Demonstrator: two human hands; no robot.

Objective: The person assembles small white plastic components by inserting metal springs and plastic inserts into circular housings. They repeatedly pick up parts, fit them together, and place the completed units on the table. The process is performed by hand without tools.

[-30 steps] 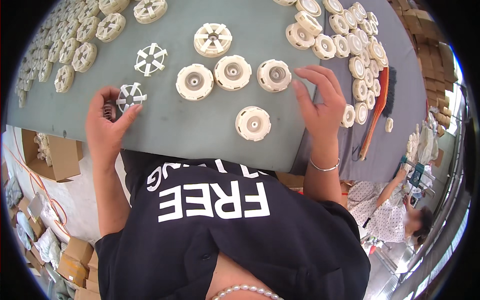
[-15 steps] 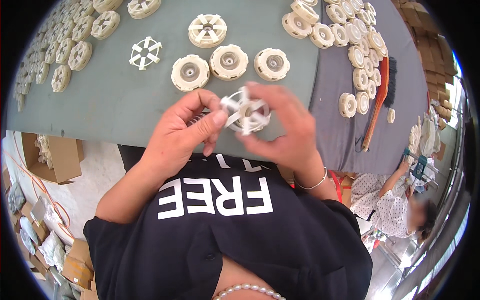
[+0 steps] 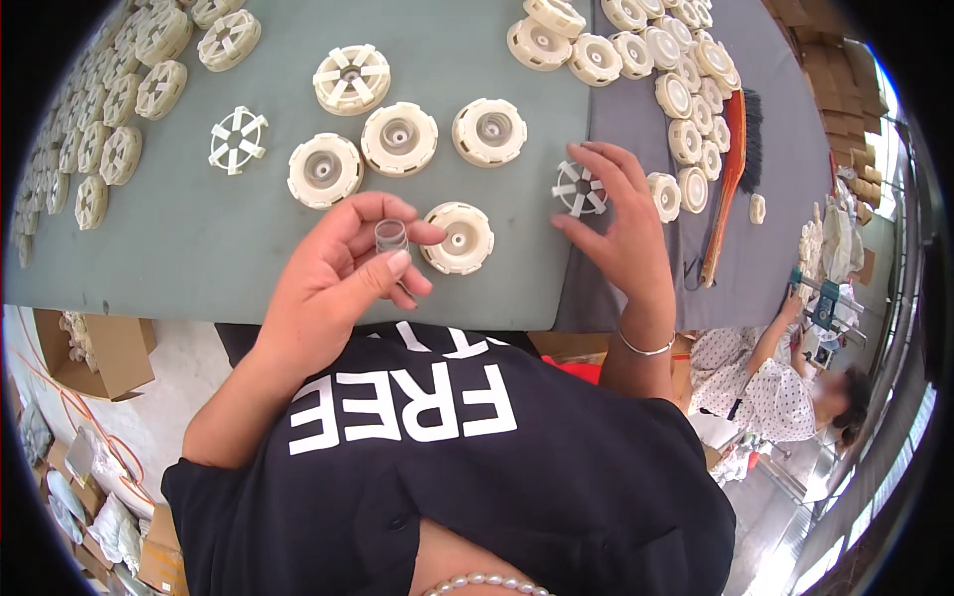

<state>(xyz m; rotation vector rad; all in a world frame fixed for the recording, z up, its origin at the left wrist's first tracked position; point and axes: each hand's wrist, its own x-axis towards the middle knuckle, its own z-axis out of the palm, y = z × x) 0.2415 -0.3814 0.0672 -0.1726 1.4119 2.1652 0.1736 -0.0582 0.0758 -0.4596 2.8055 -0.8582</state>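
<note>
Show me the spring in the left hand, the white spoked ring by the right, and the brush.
Spring (image 3: 392, 238): head view, on its coils.
White spoked ring (image 3: 565, 189): head view, on its left spoke.
Brush (image 3: 727, 189): head view, on its handle.

Massed round parts (image 3: 161, 89) and stacked cartons (image 3: 845, 89) show a workshop.

A black shirt (image 3: 596, 487) with short sleeves (image 3: 666, 427) and an open V-shaped neck covers the torso. White block lettering (image 3: 402, 412) crosses its front in 2 rows — the upper partly lost in a fold. Near the neckline sits 1 dark round button (image 3: 399, 522). Beyond the bare right hand (image 3: 633, 221), the wrist wears 1 thin bangle (image 3: 647, 349) (silver-coloured) — and 1 pearl-like necklace (image 3: 487, 579) shows below.
</note>
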